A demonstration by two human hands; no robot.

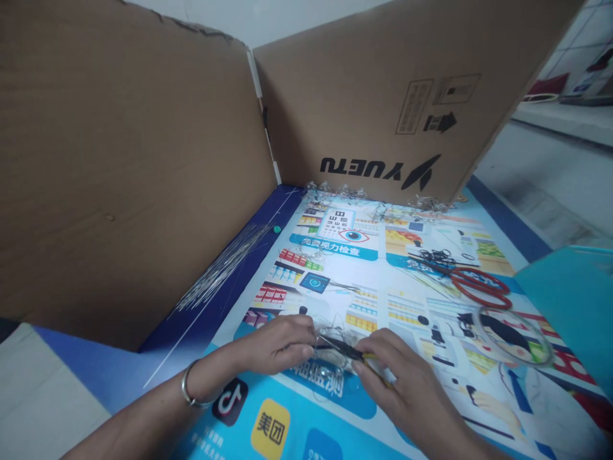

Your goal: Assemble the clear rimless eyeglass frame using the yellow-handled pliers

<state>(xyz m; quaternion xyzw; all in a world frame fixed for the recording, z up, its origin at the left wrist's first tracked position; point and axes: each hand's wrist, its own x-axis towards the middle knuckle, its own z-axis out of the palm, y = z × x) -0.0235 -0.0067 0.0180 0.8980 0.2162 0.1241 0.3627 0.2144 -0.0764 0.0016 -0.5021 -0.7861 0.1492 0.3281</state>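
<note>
My left hand [278, 348] rests on a printed poster [335, 281], fingers curled around a small clear, wiry piece [330, 335]. A silver bangle sits on that wrist. My right hand [402, 380] is closed around thin pliers with dark jaws and a yellow handle [352, 351]. The jaws point left and meet the clear piece beside my left fingertips. What the piece is I cannot make out.
Cardboard walls [143, 160] stand at the left and back. A row of thin wires [220, 268] lies along the left wall. Red-handled scissors [479, 284], small black rings [438, 257] and a clear round dish [514, 335] lie to the right. Small clear pieces [383, 195] line the back wall.
</note>
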